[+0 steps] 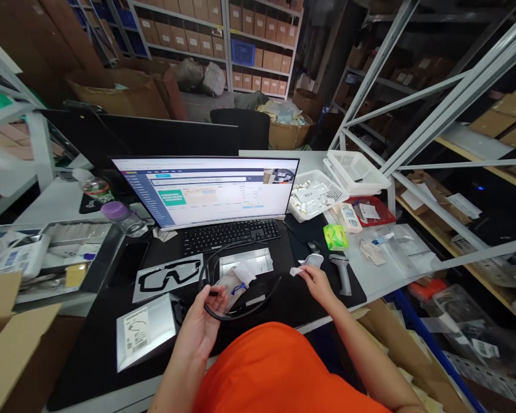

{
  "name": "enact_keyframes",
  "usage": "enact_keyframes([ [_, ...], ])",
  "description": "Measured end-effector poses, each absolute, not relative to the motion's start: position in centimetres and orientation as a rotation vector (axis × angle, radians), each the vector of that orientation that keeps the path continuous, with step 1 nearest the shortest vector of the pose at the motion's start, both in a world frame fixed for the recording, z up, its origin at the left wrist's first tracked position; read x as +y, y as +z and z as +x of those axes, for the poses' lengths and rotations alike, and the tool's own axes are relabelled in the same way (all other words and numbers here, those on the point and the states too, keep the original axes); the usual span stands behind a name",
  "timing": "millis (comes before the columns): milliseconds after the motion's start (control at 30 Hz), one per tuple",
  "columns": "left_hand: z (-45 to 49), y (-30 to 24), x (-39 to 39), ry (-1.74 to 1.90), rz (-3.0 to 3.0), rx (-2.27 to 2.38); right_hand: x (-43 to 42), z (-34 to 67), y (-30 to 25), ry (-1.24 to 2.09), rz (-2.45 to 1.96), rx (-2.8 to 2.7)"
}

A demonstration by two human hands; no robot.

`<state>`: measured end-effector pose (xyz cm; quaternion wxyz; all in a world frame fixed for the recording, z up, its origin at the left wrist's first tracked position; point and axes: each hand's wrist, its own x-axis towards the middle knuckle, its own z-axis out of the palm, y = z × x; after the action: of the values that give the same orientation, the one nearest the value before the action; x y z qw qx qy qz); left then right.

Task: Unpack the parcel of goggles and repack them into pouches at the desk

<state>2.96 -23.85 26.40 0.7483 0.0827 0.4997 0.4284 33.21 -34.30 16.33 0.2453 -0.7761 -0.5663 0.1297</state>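
Note:
My left hand (pixel 205 312) is closed on a pair of black glasses (pixel 236 295) with thin curved arms, together with a small clear plastic bag (pixel 237 279) that has a blue bit inside. The glasses hang just above the black desk mat (pixel 279 304). My right hand (pixel 312 278) pinches a small white crumpled wrapper (pixel 307 264) to the right of the glasses, near the grey barcode scanner (pixel 340 271). A silver tray (pixel 246 260) lies just behind the glasses, in front of the keyboard (pixel 231 234).
A monitor (pixel 206 192) stands behind the keyboard. Silver packets, one with a goggle outline (pixel 168 277) and one labelled (pixel 144 331), lie at the left. White baskets (pixel 316 195) of small items, a green pack (pixel 335 236) and metal shelving (pixel 434 115) stand to the right.

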Motion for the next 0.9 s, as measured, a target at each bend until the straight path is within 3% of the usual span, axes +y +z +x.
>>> enact_keyframes([
  [300, 4.3, 28.9, -24.1, 0.836, 0.135, 1.008, -37.4, 32.4, 27.3, 0.179, -1.587, -1.626],
  [900, 3.1, 28.5, -25.3, 0.867, 0.173, 1.0, -37.1, 29.8, 29.3, -0.099, -1.484, -1.804],
])
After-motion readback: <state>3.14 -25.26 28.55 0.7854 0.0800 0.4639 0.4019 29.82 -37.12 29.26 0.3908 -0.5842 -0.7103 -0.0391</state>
